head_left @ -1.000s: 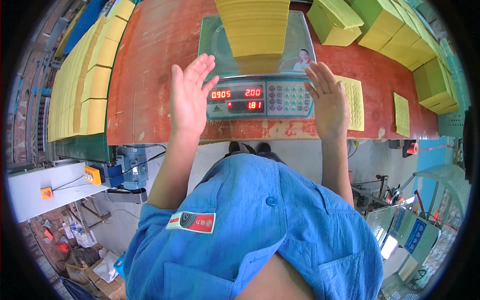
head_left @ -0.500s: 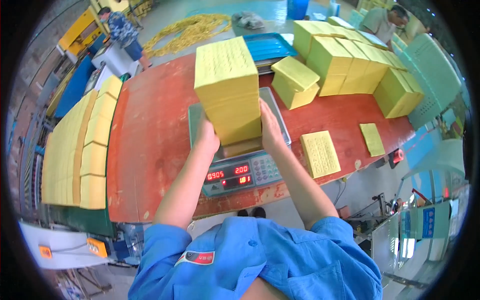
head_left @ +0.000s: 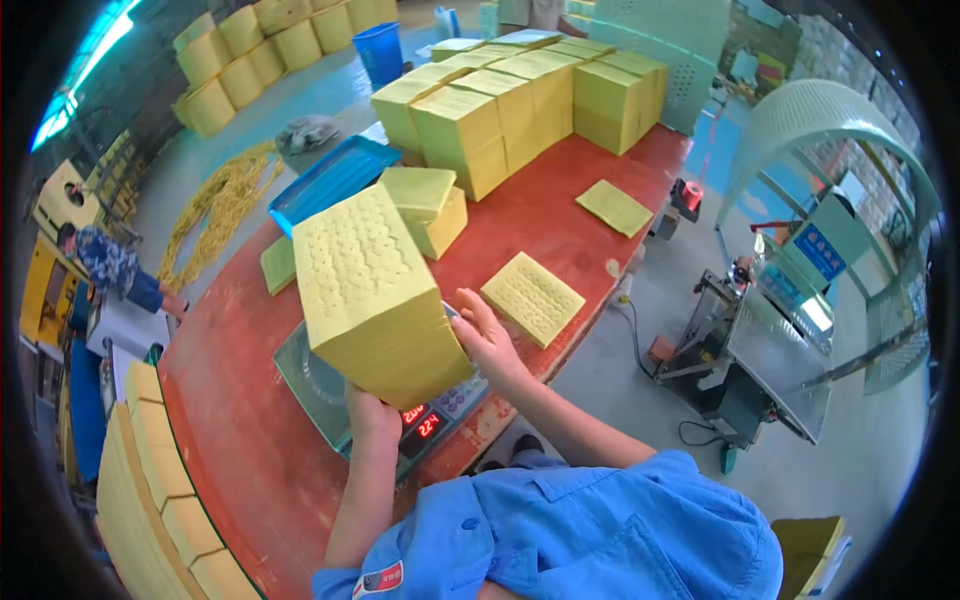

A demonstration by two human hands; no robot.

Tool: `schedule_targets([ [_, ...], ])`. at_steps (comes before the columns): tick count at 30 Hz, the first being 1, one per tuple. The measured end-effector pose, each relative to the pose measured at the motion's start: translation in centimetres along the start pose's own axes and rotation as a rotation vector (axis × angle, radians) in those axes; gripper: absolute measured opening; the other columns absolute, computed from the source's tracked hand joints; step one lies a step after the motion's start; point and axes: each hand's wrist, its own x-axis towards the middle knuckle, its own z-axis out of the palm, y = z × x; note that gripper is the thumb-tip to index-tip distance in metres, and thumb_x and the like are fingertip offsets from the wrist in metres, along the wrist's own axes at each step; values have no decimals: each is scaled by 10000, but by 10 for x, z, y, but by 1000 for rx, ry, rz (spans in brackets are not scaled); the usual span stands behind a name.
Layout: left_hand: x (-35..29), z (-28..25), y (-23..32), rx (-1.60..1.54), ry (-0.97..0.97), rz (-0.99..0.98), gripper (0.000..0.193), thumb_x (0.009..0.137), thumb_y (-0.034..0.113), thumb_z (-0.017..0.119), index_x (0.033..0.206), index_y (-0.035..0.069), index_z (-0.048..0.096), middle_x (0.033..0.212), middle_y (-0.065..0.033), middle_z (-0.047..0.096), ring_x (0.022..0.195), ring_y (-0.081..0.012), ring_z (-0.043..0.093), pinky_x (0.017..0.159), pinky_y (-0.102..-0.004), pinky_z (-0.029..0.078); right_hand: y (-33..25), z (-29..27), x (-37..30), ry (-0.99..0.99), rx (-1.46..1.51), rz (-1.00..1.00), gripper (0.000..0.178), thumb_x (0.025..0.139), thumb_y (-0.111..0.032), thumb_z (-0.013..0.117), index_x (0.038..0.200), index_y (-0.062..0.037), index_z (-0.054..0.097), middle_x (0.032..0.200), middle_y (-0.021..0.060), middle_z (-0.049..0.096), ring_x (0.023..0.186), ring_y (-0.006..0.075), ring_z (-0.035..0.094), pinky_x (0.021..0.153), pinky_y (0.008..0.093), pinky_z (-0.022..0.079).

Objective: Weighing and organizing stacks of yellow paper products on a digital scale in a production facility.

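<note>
A tall stack of yellow paper sheets (head_left: 378, 310), with wavy rows of punched marks on top, is tilted over a digital scale (head_left: 312, 385) with red lit figures. My left hand (head_left: 372, 414) supports its lower near edge, fingers partly hidden beneath. My right hand (head_left: 486, 338) presses against the stack's right side, its fingertips at the edge. The stack covers much of the scale's metal pan. Just right of my right hand, a short stack of punched yellow paper (head_left: 533, 298) lies on the red table (head_left: 235, 350).
Large blocks of yellow paper (head_left: 500, 120) stand at the table's far side, near a blue tray (head_left: 325, 182) and a small stack (head_left: 436, 215). A thin yellow pad (head_left: 614, 208) lies farther right. More yellow stacks (head_left: 165, 455) line the left. A person (head_left: 112, 262) stands far left.
The tall stack has come up off the scale and tilted, held between both hands. My left hand has shifted under its lower edge. The view has swung right.
</note>
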Motion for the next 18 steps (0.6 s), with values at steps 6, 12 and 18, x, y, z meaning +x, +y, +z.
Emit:
schedule_targets([
  [6,6,24,-12,-8,-96,-34,436,1014,303,481,1356,32,469,1297,-108,561,1185,-217,563,985,-394,481,-32,-23,-4,16,169,306,777,965,-428,574,1505,36,263,1536,215,326,1386,282,371,1135,376,309],
  [12,12,71,-45,45,-107,-50,428,1011,312,479,1345,45,489,1279,-85,579,1156,-216,582,958,-381,487,-13,-81,12,-82,549,339,804,963,-430,580,1498,68,246,1509,203,368,1381,266,382,1131,363,315],
  [18,58,170,-102,-49,-123,-142,424,999,303,502,1341,53,489,1293,-77,571,1172,-193,564,984,-367,457,-25,-184,89,-68,463,199,837,940,-434,618,1496,69,247,1503,190,381,1374,242,388,1123,355,330],
])
